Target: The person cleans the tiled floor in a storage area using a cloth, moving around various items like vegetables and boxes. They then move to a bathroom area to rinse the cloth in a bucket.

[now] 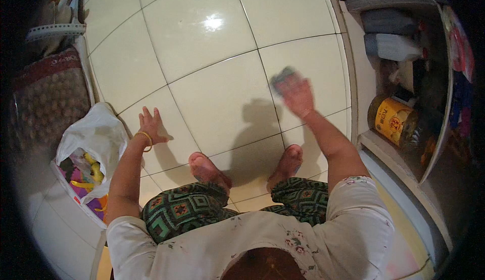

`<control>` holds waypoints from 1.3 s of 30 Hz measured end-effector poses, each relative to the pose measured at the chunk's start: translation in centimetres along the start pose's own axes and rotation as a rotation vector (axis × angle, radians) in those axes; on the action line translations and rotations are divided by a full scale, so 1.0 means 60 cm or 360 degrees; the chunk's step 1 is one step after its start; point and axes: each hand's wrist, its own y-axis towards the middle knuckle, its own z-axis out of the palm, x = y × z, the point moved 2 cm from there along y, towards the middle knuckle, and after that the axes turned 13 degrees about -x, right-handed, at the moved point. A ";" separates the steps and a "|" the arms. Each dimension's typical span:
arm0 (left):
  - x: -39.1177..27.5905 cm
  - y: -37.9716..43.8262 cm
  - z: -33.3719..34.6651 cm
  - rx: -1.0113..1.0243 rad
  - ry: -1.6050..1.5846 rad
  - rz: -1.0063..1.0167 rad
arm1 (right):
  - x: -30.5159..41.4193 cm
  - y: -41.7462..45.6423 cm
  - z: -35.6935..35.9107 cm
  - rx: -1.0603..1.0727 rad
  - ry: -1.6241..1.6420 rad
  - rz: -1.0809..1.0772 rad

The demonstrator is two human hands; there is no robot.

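Observation:
My right hand (298, 95) is on a dark grey-green cloth (283, 80), blurred, over the cream tiled floor (212, 102). Its fingers bend over the cloth, which looks wadded. To the left, my left hand (151, 127) spreads its fingers near the floor and holds nothing; a yellow bangle (149, 143) circles that wrist. Whether its fingertips touch the tiles cannot be told. Both my bare feet (206, 166) stand on the tiles between my arms.
At left, a white plastic bag (117, 128) with colourful contents stands beside a netted sack (49, 94) of round things. At right, a shelf unit (401, 166) holds a yellow-labelled jar (394, 121) and several containers. Dark grout lines cross the floor.

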 end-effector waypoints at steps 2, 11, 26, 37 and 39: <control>-0.009 0.004 -0.002 -0.0009 0.0002 0.0021 | -0.117 -0.021 0.028 -0.0269 -0.0221 0.0557; 0.013 0.013 0.017 -0.0062 0.0024 0.0052 | -0.189 0.138 0.052 -0.0844 -0.0333 0.1271; -0.043 -0.110 0.030 -0.0250 -0.0104 -0.0367 | 0.083 0.266 -0.026 -0.0340 0.0319 -0.0318; -0.050 -0.246 0.084 -0.0048 -0.0328 -0.0588 | -0.014 0.289 0.011 -0.0522 0.0084 0.0150; -0.048 -0.236 0.125 -0.0013 -0.0406 -0.0628 | -0.005 0.293 0.010 -0.0561 0.0092 0.0107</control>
